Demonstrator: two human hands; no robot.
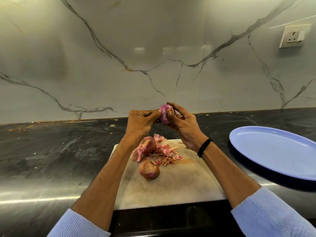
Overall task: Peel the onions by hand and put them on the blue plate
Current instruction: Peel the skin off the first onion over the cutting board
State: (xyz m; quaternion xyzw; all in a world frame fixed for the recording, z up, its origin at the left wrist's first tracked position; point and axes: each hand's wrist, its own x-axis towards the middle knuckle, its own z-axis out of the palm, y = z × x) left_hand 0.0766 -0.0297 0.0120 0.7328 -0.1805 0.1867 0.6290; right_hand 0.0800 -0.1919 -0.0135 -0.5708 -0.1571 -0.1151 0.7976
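Both hands are raised together above the counter and they close on one purple onion [164,114] between them. The right hand [183,130] grips it from the right side, with the thumb pressed on its front and the index finger curled over its top. The left hand [142,119] has its fingers curled and its fingertips pinch the onion's left side. This onion is shiny and nearly free of dry skin. One end with brownish remains is turned toward the person, under the right thumb, so its axis seems to run from the person toward the wall, though the fingers hide the other end. Below the hands, nearer to the person, lies a pale cutting board [179,187]. It carries a brown-skinned onion [148,147] under the left wrist, a second brown-skinned onion [149,169] closer to the person with its frayed end upward, and a heap of pink peels [168,152] between them and under the right wrist. To the right of the right hand and lower, well apart, the blue plate [273,151] rests on the dark counter [51,151], showing its bare blue face.
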